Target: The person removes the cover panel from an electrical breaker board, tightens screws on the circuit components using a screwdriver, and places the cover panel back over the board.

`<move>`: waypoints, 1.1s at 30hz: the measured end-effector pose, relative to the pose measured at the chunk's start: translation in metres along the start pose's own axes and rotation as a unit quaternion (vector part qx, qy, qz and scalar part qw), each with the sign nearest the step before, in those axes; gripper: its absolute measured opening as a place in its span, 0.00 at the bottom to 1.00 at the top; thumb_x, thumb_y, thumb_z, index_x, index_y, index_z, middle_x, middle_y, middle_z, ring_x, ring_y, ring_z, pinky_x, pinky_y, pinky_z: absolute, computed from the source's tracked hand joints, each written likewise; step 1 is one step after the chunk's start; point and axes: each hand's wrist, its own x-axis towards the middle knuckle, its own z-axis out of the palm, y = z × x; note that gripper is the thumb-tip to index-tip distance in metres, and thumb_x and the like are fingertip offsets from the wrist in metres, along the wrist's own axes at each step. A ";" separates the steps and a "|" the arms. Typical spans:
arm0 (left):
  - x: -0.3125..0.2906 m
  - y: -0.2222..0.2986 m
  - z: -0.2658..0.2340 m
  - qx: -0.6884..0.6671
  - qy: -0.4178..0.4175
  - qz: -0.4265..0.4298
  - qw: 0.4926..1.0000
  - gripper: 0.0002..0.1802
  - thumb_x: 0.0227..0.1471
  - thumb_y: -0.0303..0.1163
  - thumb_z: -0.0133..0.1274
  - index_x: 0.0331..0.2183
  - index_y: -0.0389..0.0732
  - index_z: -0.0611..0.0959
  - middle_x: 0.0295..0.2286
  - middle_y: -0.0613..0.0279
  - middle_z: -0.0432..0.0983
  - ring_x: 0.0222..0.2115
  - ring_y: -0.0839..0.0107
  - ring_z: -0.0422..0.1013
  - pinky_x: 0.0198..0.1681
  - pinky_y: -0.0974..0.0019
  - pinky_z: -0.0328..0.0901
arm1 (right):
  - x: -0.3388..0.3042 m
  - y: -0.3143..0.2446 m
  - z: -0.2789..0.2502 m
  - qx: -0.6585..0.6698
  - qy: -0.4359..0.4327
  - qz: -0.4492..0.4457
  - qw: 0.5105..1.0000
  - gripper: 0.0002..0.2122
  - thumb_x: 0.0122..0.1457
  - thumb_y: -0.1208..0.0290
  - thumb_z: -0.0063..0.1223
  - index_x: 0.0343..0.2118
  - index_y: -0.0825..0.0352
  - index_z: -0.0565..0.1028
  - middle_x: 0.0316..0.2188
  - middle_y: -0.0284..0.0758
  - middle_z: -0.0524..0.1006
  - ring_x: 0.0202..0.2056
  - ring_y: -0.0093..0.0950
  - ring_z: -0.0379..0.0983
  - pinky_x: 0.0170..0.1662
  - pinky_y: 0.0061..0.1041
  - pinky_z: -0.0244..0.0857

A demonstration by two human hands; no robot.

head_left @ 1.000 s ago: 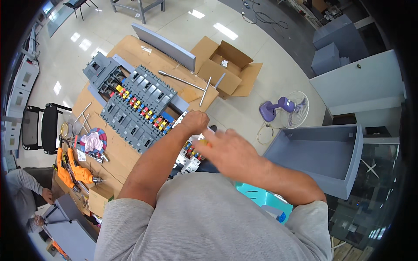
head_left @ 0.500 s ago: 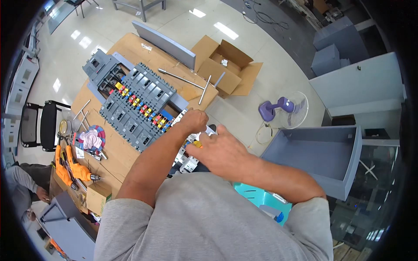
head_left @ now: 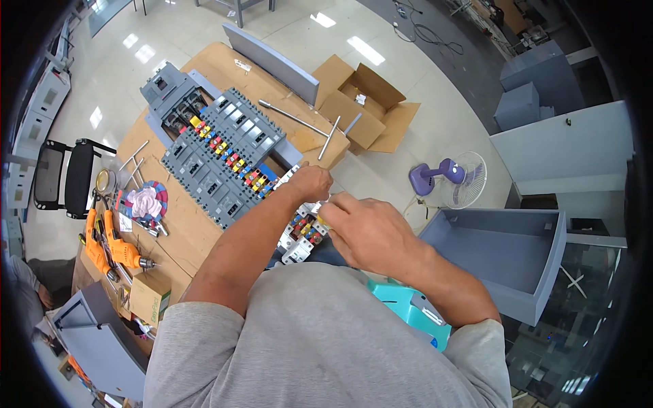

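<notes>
My left hand (head_left: 311, 183) is closed at the far end of a row of white circuit breakers (head_left: 297, 250), close to the front of the panel; what its fingers hold, if anything, is hidden. Just to its right, my right hand (head_left: 371, 229) is curled with the thumb against the fingers, over the right side of the breakers. A bit of yellow shows by its fingertips, too small to name. Beyond my left forearm lies the grey breaker panel (head_left: 228, 156), with a column of red, yellow and blue terminals (head_left: 228, 158) along its middle.
On the wooden table (head_left: 173, 234) lie a T-handle wrench (head_left: 299, 119) and orange power drills (head_left: 122, 246). An open cardboard box (head_left: 371, 109), a purple fan (head_left: 445, 173) and a grey metal enclosure (head_left: 496, 251) are at right. Another person's sleeve (head_left: 24, 282) shows at left.
My right hand has turned from a spread index finger to a curled grip, nearer the left hand. The whole view has shifted slightly. My left hand stays at the breakers.
</notes>
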 end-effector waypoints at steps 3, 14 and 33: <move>-0.003 -0.003 0.001 -0.011 -0.012 0.005 1.000 0.10 0.51 0.36 0.55 0.32 0.46 0.89 0.36 0.51 0.86 0.44 0.52 0.81 0.60 0.39 0.62 | -0.001 0.005 0.001 0.035 0.002 0.011 0.999 0.11 0.59 0.72 0.59 0.43 0.64 0.71 0.38 0.42 0.75 0.33 0.46 0.78 0.38 0.45 0.73; -0.001 -0.005 0.002 0.013 -0.001 0.034 0.999 0.14 0.54 0.40 0.52 0.33 0.46 0.89 0.38 0.52 0.86 0.44 0.51 0.81 0.59 0.35 0.62 | 0.006 0.013 0.026 0.043 0.052 -0.017 0.998 0.08 0.60 0.74 0.55 0.40 0.67 0.70 0.35 0.45 0.73 0.28 0.48 0.77 0.30 0.48 0.71; 0.005 -0.014 0.017 -0.002 0.024 0.040 0.999 0.17 0.55 0.47 0.53 0.37 0.50 0.89 0.39 0.57 0.86 0.47 0.56 0.81 0.62 0.35 0.60 | 0.013 -0.003 -0.006 -0.112 0.028 -0.020 0.993 0.20 0.63 0.56 0.59 0.44 0.70 0.73 0.21 0.39 0.79 0.25 0.40 0.78 0.36 0.40 0.68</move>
